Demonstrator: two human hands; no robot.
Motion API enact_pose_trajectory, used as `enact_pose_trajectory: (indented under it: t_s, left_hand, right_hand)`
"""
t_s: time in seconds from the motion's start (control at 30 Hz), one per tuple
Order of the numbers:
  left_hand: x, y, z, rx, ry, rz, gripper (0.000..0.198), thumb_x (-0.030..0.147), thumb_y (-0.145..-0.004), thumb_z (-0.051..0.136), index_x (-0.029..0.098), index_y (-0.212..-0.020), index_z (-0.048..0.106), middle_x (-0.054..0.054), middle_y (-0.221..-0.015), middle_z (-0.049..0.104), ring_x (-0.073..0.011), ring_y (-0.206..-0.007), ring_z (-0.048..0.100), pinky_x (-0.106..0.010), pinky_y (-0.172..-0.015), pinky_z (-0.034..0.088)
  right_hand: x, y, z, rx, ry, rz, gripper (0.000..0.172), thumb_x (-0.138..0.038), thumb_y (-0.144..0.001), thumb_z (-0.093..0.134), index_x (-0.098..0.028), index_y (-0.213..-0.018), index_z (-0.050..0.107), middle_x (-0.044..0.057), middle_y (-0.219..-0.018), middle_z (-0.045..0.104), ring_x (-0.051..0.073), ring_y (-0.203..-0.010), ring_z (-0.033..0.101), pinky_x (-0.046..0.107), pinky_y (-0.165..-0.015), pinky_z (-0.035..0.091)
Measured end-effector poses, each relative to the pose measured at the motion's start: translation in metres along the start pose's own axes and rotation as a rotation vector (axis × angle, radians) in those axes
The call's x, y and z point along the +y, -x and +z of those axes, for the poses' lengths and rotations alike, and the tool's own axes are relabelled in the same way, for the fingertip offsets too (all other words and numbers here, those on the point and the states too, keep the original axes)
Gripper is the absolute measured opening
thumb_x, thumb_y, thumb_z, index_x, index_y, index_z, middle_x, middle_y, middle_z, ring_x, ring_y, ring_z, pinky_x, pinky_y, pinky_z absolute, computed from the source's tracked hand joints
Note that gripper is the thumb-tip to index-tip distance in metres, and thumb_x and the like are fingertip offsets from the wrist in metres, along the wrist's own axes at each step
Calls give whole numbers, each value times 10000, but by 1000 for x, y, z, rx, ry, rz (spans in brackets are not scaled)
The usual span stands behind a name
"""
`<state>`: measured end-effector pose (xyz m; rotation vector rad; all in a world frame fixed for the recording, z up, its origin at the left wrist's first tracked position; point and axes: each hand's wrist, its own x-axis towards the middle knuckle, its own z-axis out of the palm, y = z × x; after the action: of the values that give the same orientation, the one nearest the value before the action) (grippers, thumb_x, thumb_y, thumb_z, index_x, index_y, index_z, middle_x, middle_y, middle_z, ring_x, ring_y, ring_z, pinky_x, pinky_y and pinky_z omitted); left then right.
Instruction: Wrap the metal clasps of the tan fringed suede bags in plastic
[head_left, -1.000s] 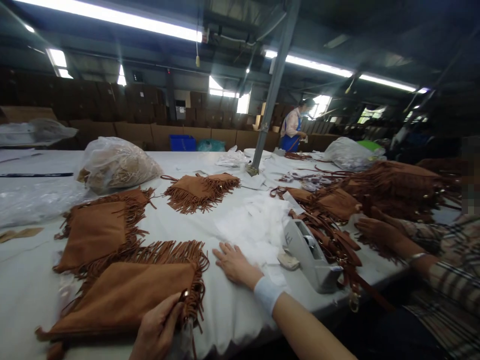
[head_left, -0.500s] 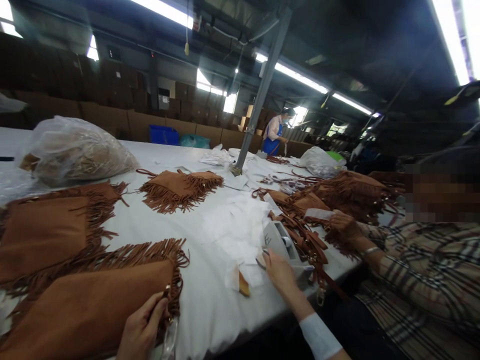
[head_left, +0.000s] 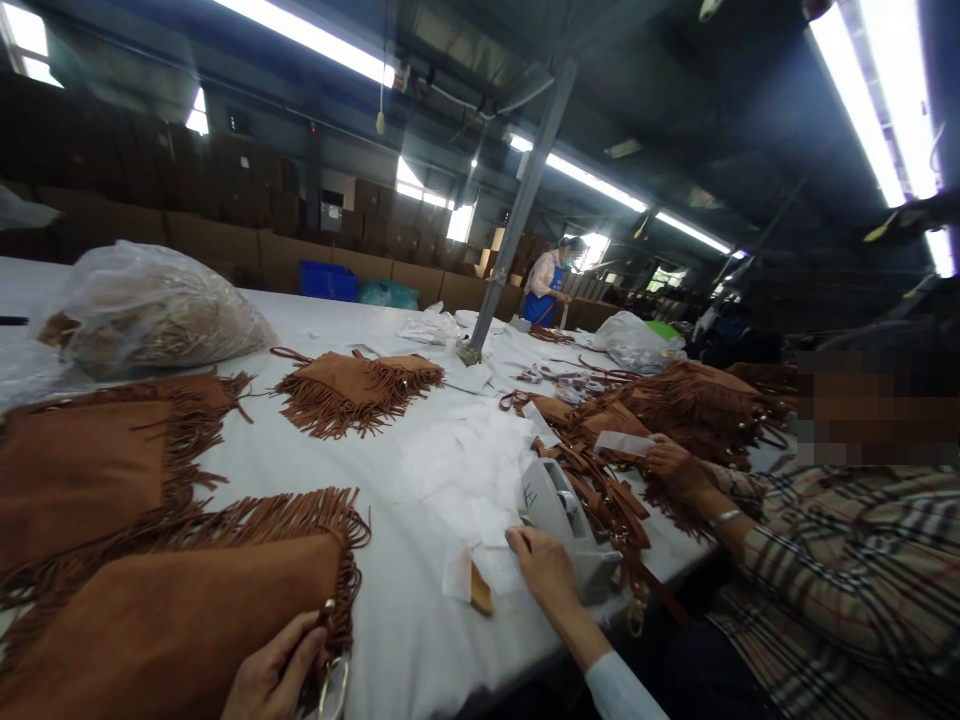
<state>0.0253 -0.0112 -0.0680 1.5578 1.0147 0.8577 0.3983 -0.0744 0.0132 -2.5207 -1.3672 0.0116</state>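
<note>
A brown suede fringed bag point(head_left: 202, 600) lies at the lower left of the table. My left hand point(head_left: 274, 665) is closed at its right corner, thumb and finger pinching a dark tab with gold metal; a gold ring point(head_left: 334, 688) hangs just below. My right hand point(head_left: 546, 570) is closed, its fingertips together at the edge of thin white sheets point(head_left: 499, 572), beside a grey tape dispenser point(head_left: 559, 520). What its fingers pinch, if anything, I cannot make out. A small brown-yellow piece point(head_left: 481, 588) rests left of that hand, partly under a white sheet.
More fringed bags point(head_left: 356, 385) lie on the white table. A clear plastic sack point(head_left: 161, 315) sits far left. A grey post point(head_left: 517, 215) rises mid-table. Brown straps point(head_left: 600, 490) lie at right, where a co-worker's hand point(head_left: 675, 470) holds a white strip. Another person point(head_left: 545, 285) stands beyond.
My right hand has come down slightly, its fingertips moving from the dispenser's side to the white sheets. My left hand keeps its grip on the bag's corner. The view has shifted slightly.
</note>
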Motion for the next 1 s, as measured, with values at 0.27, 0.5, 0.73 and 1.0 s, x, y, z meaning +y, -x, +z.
enact_pose_trajectory:
  t_s: [0.27,0.5,0.73,1.0]
  left_hand:
    - [8,-1,0,-31,16,25,366,512,-829,527,199,-964,661,-7,-764,694,-178,-693,638,-195,-661,501]
    - [16,-1,1,-36,35,27,346,508,-822,539,201,-924,661,7,-672,652,-168,-623,591,-198,-604,480]
    - [15,-1,0,-65,39,4,354,518,-833,514,199,-910,649,12,-633,620,-163,-596,560,-203,-573,457]
    - [19,0,5,-18,58,7,404,551,-821,517,188,-939,650,12,-629,613,-158,-580,550,-213,-557,453]
  right_hand:
    - [-16,-19,18,-3,-114,53,124,-246,-747,594,-160,-700,669,93,-774,714,208,-737,642,259,-637,385]
    - [-5,-16,9,-15,-238,9,210,-168,-789,485,-174,-712,680,62,-720,707,194,-751,633,242,-658,379]
    - [-10,-17,-1,55,-458,109,62,-200,-707,601,-185,-693,659,89,-854,695,219,-883,613,263,-725,401]
    - [-29,-19,8,-205,-945,146,257,-380,-695,623,-141,-774,677,32,-683,683,118,-545,559,218,-504,402]
